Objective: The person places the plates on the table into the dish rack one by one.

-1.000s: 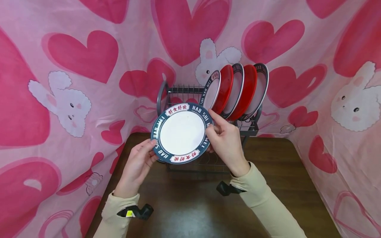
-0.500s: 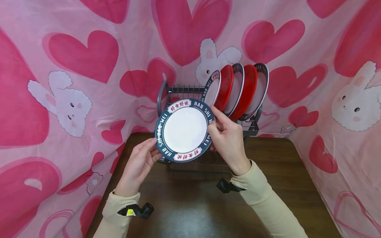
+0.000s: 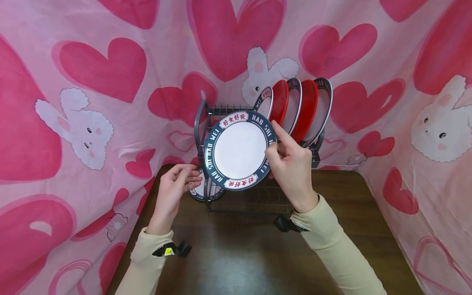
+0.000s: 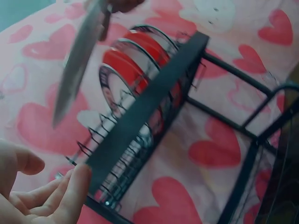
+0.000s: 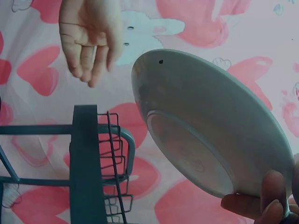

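Note:
A white plate point(image 3: 239, 149) with a dark blue lettered rim and red characters is held up, tilted, before the dish rack. My right hand point(image 3: 295, 172) pinches its right rim between thumb and fingers. The right wrist view shows the plate's grey underside point(image 5: 201, 98). Apart from the plate, at its lower left, my left hand point(image 3: 175, 190) has relaxed fingers and holds nothing. Behind, the dark metal dish rack point(image 4: 149, 102) bears several plates on edge at the right of its upper tier, blue-rimmed ones and red ones point(image 3: 309, 112) alternating.
Another blue-rimmed plate point(image 3: 199, 190) sits low at the rack's left side, partly hidden by the left hand and the rack frame. The rack stands on a dark wooden table point(image 3: 236, 254). Pink heart-and-rabbit cloth point(image 3: 92, 192) encloses the back and sides.
The left hand has let go of the held plate's left rim and drawn slightly away. The right hand has carried the plate up and to the right, uncovering more of the lower plate.

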Demonstrator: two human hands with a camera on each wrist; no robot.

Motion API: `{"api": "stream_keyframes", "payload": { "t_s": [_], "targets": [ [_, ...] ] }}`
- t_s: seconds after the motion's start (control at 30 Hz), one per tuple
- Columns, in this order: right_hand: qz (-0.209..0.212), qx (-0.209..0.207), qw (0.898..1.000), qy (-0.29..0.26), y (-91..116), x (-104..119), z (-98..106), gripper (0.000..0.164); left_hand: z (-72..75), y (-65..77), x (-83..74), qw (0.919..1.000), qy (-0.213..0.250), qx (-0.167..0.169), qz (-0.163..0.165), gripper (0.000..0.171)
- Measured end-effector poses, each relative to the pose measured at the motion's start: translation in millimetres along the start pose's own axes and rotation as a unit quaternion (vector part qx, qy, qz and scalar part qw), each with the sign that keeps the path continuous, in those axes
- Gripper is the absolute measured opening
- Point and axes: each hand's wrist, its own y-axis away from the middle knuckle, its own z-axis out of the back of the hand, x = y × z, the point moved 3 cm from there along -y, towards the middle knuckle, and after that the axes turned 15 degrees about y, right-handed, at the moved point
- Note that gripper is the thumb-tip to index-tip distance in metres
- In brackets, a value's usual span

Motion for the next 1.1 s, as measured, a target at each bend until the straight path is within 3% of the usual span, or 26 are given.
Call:
{"api": "stream_keyframes", "payload": {
  "t_s": [0.2, 0.33, 0.53, 0.7, 0.97, 1.1],
  "targets": [
    [0.030, -0.030, 0.998, 0.037, -5.2, 1.9, 4.6, 0.052, 1.3, -15.4, 8.0, 0.9969, -0.028, -0.043, -0.060, 0.029],
    [0.052, -0.051, 0.995, 0.066, -11.7, 4.3, 8.5, 0.051, -1.0, -23.5, 11.3, 0.9942, -0.042, -0.052, -0.084, 0.029],
    [0.088, -0.073, 0.986, 0.121, -23.8, 11.2, 11.9, 0.050, -3.3, -34.6, 16.9, 0.9944, -0.032, -0.055, -0.084, 0.034],
    [0.105, -0.077, 0.983, 0.130, -32.9, 12.3, 11.8, 0.052, -6.9, -39.1, 19.1, 0.9950, -0.008, -0.050, -0.086, 0.036],
    [0.119, -0.080, 0.978, 0.150, -45.9, 15.3, 9.2, 0.053, -13.1, -42.2, 18.9, 0.9950, -0.032, -0.054, -0.077, 0.036],
    [0.129, -0.076, 0.973, 0.178, -53.8, 17.6, 7.3, 0.051, -16.4, -44.7, 17.9, 0.9957, -0.020, -0.055, -0.071, 0.036]
  ]
}}
